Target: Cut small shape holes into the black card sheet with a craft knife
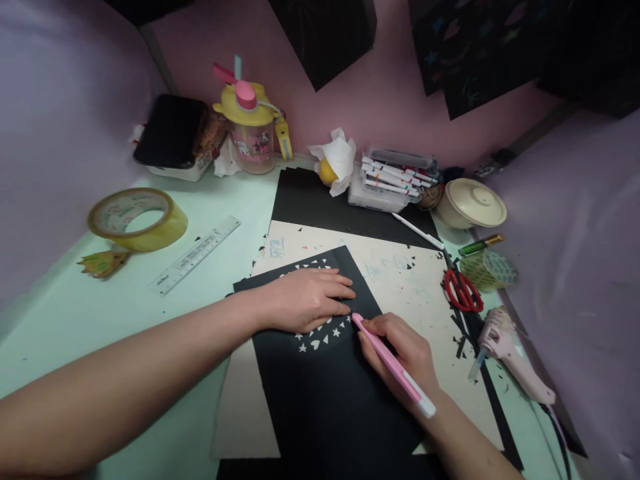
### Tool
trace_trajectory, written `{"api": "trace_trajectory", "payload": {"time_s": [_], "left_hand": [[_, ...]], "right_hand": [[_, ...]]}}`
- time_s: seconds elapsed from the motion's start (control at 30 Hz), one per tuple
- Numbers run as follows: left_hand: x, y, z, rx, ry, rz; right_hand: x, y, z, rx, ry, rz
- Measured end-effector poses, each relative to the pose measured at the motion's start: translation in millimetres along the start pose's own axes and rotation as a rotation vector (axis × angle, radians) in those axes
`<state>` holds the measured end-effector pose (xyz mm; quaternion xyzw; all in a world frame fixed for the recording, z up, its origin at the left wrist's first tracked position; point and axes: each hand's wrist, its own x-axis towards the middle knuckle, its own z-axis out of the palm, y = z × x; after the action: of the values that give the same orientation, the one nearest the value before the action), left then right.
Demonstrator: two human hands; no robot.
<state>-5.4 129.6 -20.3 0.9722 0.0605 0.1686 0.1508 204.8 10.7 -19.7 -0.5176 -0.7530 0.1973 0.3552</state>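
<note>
A black sheet (320,393) with a ring of small cut-out stars, hearts and triangles lies over a cream board (420,293). My left hand (307,299) rests flat on the sheet, fingers stretched to the right, covering part of the ring. Wrapped round a pink pen-shaped tool (393,363) with a white end, my right hand (403,350) sits at the ring's right side. The tool's tip meets the sheet close to my left fingertips; its exact point is too small to make out.
Tape roll (175,230) and ruler (197,257) lie left. Red-handled scissors (464,292), a glue gun (517,363) and a lidded bowl (470,203) are at right. Behind stand a yellow-lidded cup (253,143) and a box of markers (383,193). Black scraps dot the board.
</note>
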Motion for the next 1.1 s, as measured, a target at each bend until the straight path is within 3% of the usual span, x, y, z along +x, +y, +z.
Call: {"api": "trace_trajectory", "payload": {"time_s": [0.2,0.5,1.1], "left_hand": [[0.8,0.5,-0.8,-0.006,-0.017,-0.002],[1.0,0.9,-0.6,-0.001,0.008,0.012],[2.8,2.7,-3.3,0.042,-0.073,-0.002]], "right_hand": [[-1.8,1.4,4.2,-0.053,-0.012,-0.014],[7.0,-7.3,-4.1,0.054,-0.004,0.212],[0.3,0.7,-1.8,0.004,-0.032,0.07]]}}
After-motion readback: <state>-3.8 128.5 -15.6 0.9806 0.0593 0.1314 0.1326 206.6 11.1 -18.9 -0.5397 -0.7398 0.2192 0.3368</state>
